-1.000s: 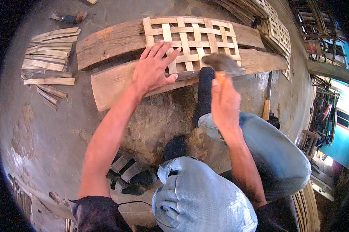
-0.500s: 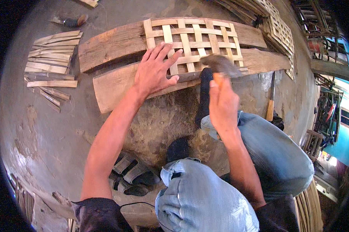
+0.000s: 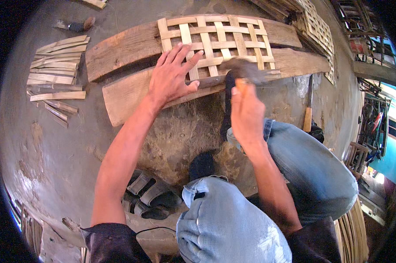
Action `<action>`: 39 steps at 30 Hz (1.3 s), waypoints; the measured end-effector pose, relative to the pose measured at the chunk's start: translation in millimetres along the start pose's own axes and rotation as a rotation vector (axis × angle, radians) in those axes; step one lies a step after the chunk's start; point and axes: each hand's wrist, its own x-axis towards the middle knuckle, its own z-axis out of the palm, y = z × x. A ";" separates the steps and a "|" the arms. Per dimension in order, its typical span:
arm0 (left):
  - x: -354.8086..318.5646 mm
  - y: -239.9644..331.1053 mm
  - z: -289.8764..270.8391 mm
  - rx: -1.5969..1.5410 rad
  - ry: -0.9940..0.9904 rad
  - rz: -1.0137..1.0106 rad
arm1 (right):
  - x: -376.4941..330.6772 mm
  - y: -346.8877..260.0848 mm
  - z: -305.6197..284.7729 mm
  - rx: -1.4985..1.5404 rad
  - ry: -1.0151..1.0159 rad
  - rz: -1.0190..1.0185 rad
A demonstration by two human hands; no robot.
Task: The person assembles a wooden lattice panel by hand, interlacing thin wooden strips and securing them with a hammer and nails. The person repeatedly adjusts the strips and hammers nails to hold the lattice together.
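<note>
A woven lattice of pale bamboo strips (image 3: 210,38) lies across two wooden planks (image 3: 123,49). My left hand (image 3: 174,74) rests on its near left corner with the fingers spread, pressing the weave against the nearer plank. In my right hand (image 3: 248,115) is a hammer (image 3: 243,79), its orange handle wrapped by my fingers. The hammer's dark head is smeared by motion and sits over the lattice's near edge, hiding part of it. Along that edge runs a darker strip (image 3: 213,81), next to my left thumb. Whether the hammer touches it I cannot tell.
Cut bamboo strips (image 3: 57,65) lie in a pile on the floor at left. A brush-like tool (image 3: 78,25) is beyond them. Woven panels (image 3: 316,37) are stacked at far right, near a wooden-handled knife (image 3: 308,116). Sandals (image 3: 149,195) lie by my knee.
The lattice and planks appear slightly farther up and left in view. My right hand with the hammer has shifted slightly left. My left hand stays spread on the weave.
</note>
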 end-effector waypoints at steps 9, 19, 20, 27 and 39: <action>1.1 0.8 0.1 0.024 -0.027 -0.005 | -15.7 1.1 4.4 -0.010 0.060 0.003; 7.3 3.9 1.3 0.015 0.016 0.024 | -1.7 17.7 10.8 -0.125 -0.208 0.177; 10.1 5.8 1.3 0.002 0.022 0.032 | -0.9 19.1 5.0 -0.140 -0.220 0.197; 7.2 0.2 6.9 0.029 0.074 0.046 | 2.1 27.0 11.7 -0.104 -0.159 0.127; 3.5 -6.5 15.0 0.065 0.090 0.060 | 12.8 11.4 -9.6 -0.132 -0.181 0.082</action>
